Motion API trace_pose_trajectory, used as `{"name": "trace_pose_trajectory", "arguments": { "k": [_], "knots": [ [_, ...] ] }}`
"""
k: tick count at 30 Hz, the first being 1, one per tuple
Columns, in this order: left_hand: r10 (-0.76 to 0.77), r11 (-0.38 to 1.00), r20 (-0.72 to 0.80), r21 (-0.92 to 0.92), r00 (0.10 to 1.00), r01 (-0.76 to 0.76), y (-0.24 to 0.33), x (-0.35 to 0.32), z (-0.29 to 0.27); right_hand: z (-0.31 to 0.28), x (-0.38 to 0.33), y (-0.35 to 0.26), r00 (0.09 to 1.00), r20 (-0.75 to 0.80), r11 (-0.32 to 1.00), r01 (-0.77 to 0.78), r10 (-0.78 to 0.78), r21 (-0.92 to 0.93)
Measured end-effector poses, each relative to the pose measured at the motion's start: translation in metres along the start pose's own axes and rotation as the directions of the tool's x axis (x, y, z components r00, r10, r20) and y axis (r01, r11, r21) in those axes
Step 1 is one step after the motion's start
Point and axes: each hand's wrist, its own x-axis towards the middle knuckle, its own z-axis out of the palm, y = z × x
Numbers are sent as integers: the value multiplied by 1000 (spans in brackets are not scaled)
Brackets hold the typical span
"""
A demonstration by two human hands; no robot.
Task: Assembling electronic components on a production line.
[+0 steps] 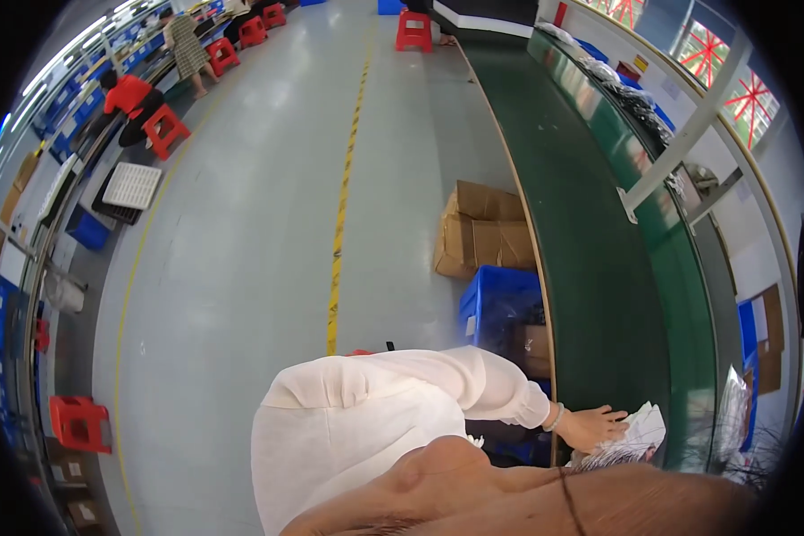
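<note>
white crumpled wrapping lies at four o'clock on the green bench, touched by the left hand, fingers spread; whether it grasps anything, i cannot tell. a cardboard box sits toward two o'clock, a red stool at eight.

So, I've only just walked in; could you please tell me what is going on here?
A person in a white top has the left hand spread, palm down, on a crumpled white item at the near end of the green bench. Whether it presses or just rests there, I cannot tell. The right hand cannot be made out. A blue bin and a carton stand beside the bench. Across the aisle, other people are near red stools.
</note>
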Motion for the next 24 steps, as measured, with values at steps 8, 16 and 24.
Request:
{"name": "trace_pose_trajectory", "arguments": {
  "k": [8,16,24],
  "knots": [
    [41,995,23,-96,999,-39,6,11,2,9,47,84,963,242,971,-166,122,171],
    [-32,933,245,-341,969,117,0,1,-38,38,49,67,968,164,962,153,-192,225],
    [-31,875,88,-480,996,70,8,6,-45,7,24,11,870,9,856,484,-493,185]
  ]
}}
